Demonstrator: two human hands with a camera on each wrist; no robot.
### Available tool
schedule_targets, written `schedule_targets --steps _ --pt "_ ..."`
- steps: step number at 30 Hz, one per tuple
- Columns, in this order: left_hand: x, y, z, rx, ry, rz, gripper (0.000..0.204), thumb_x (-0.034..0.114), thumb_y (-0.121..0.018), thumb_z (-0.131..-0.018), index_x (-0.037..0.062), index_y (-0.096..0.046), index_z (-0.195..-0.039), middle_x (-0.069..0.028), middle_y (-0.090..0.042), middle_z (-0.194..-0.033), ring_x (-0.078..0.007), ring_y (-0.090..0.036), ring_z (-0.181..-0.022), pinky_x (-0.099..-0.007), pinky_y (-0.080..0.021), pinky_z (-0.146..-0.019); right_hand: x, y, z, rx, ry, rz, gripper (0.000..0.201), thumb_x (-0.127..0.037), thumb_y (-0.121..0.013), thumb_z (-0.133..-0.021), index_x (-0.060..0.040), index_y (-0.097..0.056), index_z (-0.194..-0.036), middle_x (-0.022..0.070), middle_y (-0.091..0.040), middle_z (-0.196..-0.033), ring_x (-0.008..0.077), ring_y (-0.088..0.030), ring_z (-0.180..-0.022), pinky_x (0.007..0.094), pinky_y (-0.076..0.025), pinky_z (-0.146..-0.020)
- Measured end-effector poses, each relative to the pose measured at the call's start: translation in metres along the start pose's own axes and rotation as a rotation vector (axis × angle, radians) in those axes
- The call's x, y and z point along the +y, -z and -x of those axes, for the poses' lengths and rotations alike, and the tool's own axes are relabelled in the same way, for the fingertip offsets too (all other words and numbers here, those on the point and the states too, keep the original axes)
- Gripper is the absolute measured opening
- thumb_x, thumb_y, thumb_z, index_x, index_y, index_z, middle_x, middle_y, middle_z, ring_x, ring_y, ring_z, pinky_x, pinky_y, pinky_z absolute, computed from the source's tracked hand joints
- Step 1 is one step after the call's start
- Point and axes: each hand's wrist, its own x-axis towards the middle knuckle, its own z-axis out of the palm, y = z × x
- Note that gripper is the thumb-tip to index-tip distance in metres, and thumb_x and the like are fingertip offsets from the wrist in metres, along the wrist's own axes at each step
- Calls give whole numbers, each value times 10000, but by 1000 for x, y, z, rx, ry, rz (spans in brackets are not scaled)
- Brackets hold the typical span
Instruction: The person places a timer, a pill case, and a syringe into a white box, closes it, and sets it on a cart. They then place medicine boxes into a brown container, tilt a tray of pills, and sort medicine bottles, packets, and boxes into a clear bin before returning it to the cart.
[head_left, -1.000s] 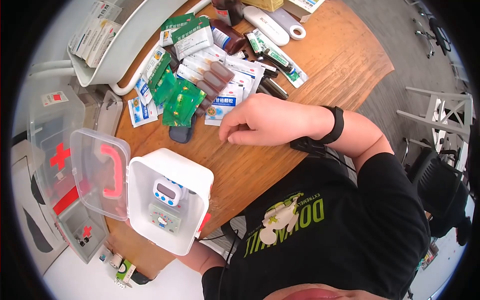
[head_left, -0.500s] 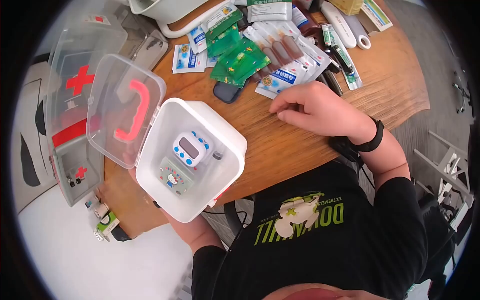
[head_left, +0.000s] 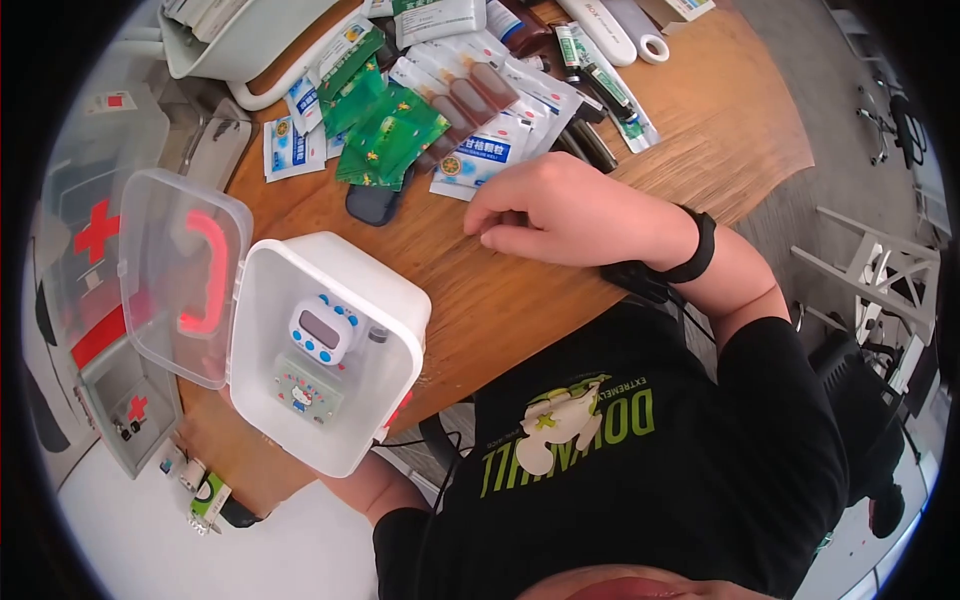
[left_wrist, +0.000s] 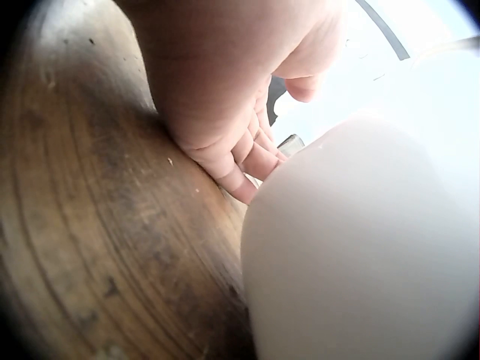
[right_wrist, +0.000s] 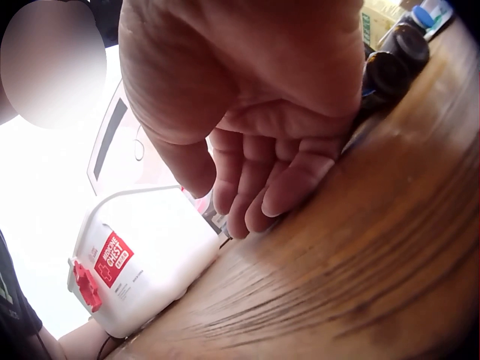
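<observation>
A white medicine chest (head_left: 345, 255) stands on the wooden table with its clear lid (head_left: 150, 310) swung open. Inside it lie a white timer (head_left: 322, 330) with blue buttons and a pale green Hello Kitty case (head_left: 306, 392). My left hand (left_wrist: 225, 82) is behind the chest, hidden in the head view; its fingertips touch the chest's side low by the tabletop. Loosely curled, my right hand (head_left: 565, 205) rests by the table's near side, holding nothing. Beside its fingers lies a blue-and-white granule sachet (head_left: 480, 150).
Several green sachets (head_left: 390, 140), brown ampoules (head_left: 470, 100) and small tubes (head_left: 610, 95) lie heaped beyond my right hand. A dark blue oval item (head_left: 373, 204) pokes out below them. At the left stands a larger clear box with red crosses (head_left: 97, 232). A white rack (head_left: 250, 40) stands at the back.
The head view swings one way and then partly back, shifting everything in it. Both hands, the chest and its contents keep their places.
</observation>
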Motion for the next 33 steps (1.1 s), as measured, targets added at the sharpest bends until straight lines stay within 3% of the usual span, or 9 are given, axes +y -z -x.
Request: schedule_targets --steps 7,9,11,14,17,20,23,24,33 --pt "9 19 -2 17 -1 69 584 413 -503 -1022 29 -467 -1461 -198 -615 -1346 -348 -628 -1182 -503 -538 -975 1 -4 -2 16 10 49 139 -62 -685 -907 -7 -720 -1030 107 -720 -878 161 -690 -737 302 -543 -670" --pt "19 33 0 30 -5 115 581 408 -509 -1021 27 -471 -1457 -198 -622 -1339 -348 -633 -1175 -501 -542 -969 -3 -5 -1 9 -126 -9 174 -120 -704 -886 -41 -728 -1039 109 -703 -807 189 -675 -686 303 -523 -647" --pt "27 49 -2 34 -3 153 578 404 -515 -1020 24 -475 -1454 -199 -628 -1332 -347 -639 -1168 -500 -546 -963 -4 -5 1 -11 -158 -19 176 -78 -689 -917 -23 -722 -1081 64 -711 -838 104 -645 -716 244 -502 -659" --pt "32 77 -12 98 -28 27 612 443 -527 -1014 2 -489 -1437 -193 -641 -1317 -329 -652 -1145 -471 -556 -943 -2 -10 0 -8 -211 -121 180 -42 -656 -949 2 -708 -1116 32 -717 -907 73 -637 -793 224 -498 -700" --pt "36 107 -20 -20 6 56 647 448 -475 -1040 31 -394 -1527 -208 -520 -1476 -364 -544 -1320 -517 -462 -1084 -4 -8 -1 -32 -224 -98 190 -30 -639 -967 12 -697 -1143 28 -718 -954 74 -626 -841 222 -500 -744" --pt "36 117 -20 6 30 75 663 461 -484 -1037 30 -390 -1531 -191 -527 -1473 -337 -560 -1301 -492 -473 -1065 -3 -8 -2 -39 -245 -105 200 -27 -638 -966 12 -694 -1154 34 -720 -959 69 -625 -855 222 -500 -774" --pt "35 140 -29 -303 93 318 716 512 -490 -1024 23 -383 -1536 -180 -526 -1474 -313 -571 -1279 -472 -480 -1045 -4 -8 -3 -37 -252 -85 203 -24 -634 -967 12 -693 -1158 34 -721 -962 70 -627 -860 225 -501 -784" --pt "32 146 -30 -304 82 322 718 516 -489 -1023 23 -384 -1535 -179 -527 -1472 -312 -572 -1278 -471 -480 -1045 -5 -8 -3 -39 -252 -76 205 -22 -633 -967 12 -693 -1159 34 -721 -963 70 -627 -861 226 -502 -787" --pt "22 132 -22 34 -95 57 744 549 -482 -1016 18 -388 -1529 -175 -541 -1454 -304 -578 -1262 -460 -483 -1039 0 -8 -2 -16 -268 -99 222 -18 -635 -971 20 -690 -1183 46 -729 -991 81 -651 -906 229 -507 -830"
